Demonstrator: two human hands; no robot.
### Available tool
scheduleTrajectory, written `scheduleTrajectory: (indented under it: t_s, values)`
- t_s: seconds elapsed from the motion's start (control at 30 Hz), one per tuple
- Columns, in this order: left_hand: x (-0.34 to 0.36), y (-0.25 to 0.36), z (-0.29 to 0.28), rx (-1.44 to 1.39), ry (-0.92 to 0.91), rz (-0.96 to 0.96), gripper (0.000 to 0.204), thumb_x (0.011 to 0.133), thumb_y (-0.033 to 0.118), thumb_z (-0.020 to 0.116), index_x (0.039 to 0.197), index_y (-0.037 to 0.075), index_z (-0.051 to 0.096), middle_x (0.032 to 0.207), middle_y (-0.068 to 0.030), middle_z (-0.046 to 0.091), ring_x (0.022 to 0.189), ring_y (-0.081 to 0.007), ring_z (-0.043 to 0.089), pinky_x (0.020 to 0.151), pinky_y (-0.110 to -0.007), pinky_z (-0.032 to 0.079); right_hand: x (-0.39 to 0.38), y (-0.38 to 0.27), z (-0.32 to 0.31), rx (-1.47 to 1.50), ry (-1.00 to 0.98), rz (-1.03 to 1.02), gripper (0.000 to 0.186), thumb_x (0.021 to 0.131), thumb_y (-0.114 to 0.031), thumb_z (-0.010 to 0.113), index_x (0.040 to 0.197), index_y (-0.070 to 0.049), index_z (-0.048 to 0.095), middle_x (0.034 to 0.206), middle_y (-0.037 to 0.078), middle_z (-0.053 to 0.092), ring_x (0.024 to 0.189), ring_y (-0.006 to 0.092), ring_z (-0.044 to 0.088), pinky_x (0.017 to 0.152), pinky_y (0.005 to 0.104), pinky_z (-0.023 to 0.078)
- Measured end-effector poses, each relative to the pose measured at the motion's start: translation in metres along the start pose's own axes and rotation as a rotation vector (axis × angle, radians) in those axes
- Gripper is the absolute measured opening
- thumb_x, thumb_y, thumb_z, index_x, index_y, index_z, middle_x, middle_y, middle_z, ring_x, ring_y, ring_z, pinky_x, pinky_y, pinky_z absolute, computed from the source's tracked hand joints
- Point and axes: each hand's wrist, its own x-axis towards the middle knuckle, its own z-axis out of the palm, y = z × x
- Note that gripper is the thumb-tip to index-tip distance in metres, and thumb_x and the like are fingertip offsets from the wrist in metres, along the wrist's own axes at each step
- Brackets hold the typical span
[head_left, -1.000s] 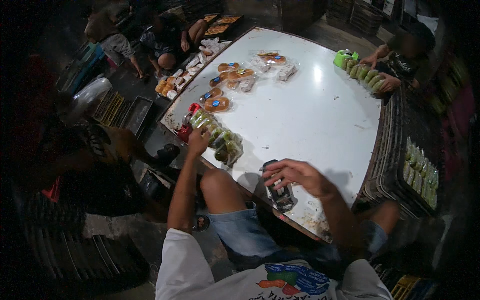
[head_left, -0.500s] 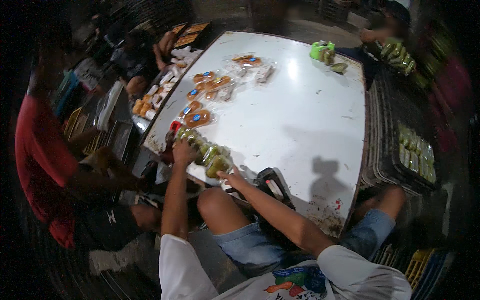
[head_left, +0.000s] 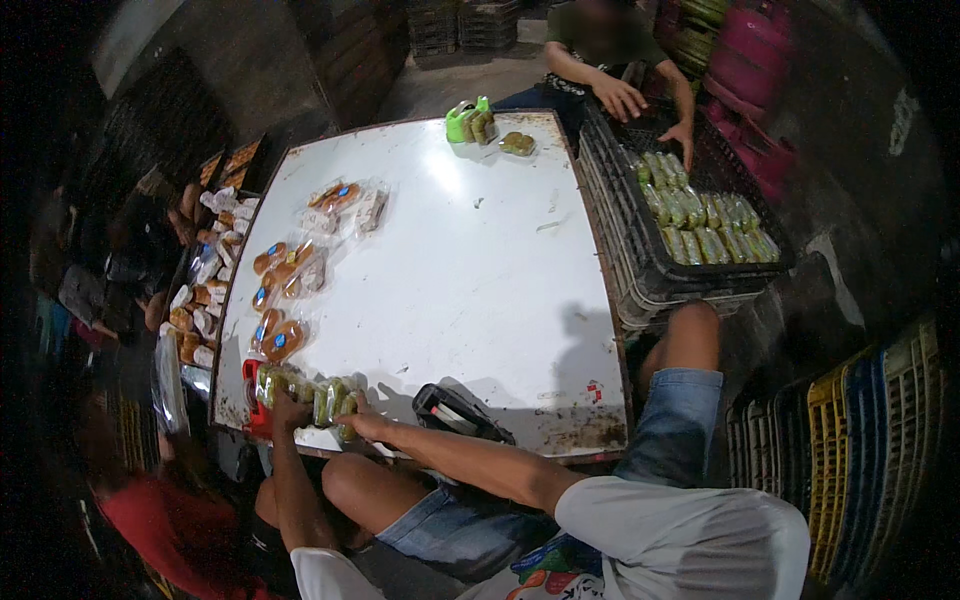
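Note:
At the table's near left corner lies a row of green bread rolls [head_left: 330, 401] in clear plastic packs. My left hand [head_left: 289, 411] grips the row's left part from the near side. My right hand [head_left: 365, 421] is closed on the pack at the right end, its fingertips partly hidden by the plastic. Just left of the row stands a red tape dispenser [head_left: 256, 394], partly covered by the packs. A black tape dispenser [head_left: 460, 412] lies right of my right hand.
Packed brown breads [head_left: 283, 340] lie along the left of the white table [head_left: 470, 300]. A green tape dispenser [head_left: 466, 122] and green packs [head_left: 517, 144] sit at the far edge. At the right, a co-worker's hands [head_left: 622, 98] hover over a black crate [head_left: 640, 262] of green packs.
The view has swung right, shifting the table leftward. The co-worker held green packs above the crate earlier; now those hands look empty above it. Both my hands stay at the row.

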Motion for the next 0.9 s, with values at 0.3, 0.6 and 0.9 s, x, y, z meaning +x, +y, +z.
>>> scheduleTrajectory:
  t_s: [0.3,0.6,0.9]
  values:
    - [0.010,0.240,0.041,0.359,-0.032,0.376,0.064,0.067,0.024,0.085,0.119,0.000,0.056,0.103,-0.0156,0.070,0.091,-0.0258,0.070,0.083,-0.039,0.055,-0.072,-0.105,-0.110,-0.342,0.198,-0.418,0.104,0.084,-0.056,0.076,0.156,-0.007,0.018,0.144,0.028,0.046,0.130,0.0378,0.051,0.107,0.0464,0.043]
    - [-0.066,0.313,0.266,0.260,-0.010,0.258,0.069,0.078,0.047,0.080,0.109,-0.010,0.057,0.098,-0.0207,0.068,0.087,-0.0249,0.068,0.076,-0.039,0.056,-0.248,-0.152,-0.260,-0.822,0.578,-0.155,0.097,0.075,-0.066,0.076,0.139,0.000,0.044,0.114,0.028,0.066,0.105,0.0387,0.067,0.091,0.0468,0.052]
    - [-0.139,0.257,0.379,0.244,-0.271,-0.207,0.084,0.074,0.045,0.080,0.123,-0.017,0.051,0.116,-0.0269,0.064,0.097,-0.0291,0.068,0.074,-0.039,0.058,-0.272,-0.054,-0.297,-1.071,0.612,0.188,0.114,0.064,-0.065,0.081,0.148,-0.006,0.032,0.144,0.034,0.037,0.120,0.0512,0.056,0.097,0.0538,0.050]
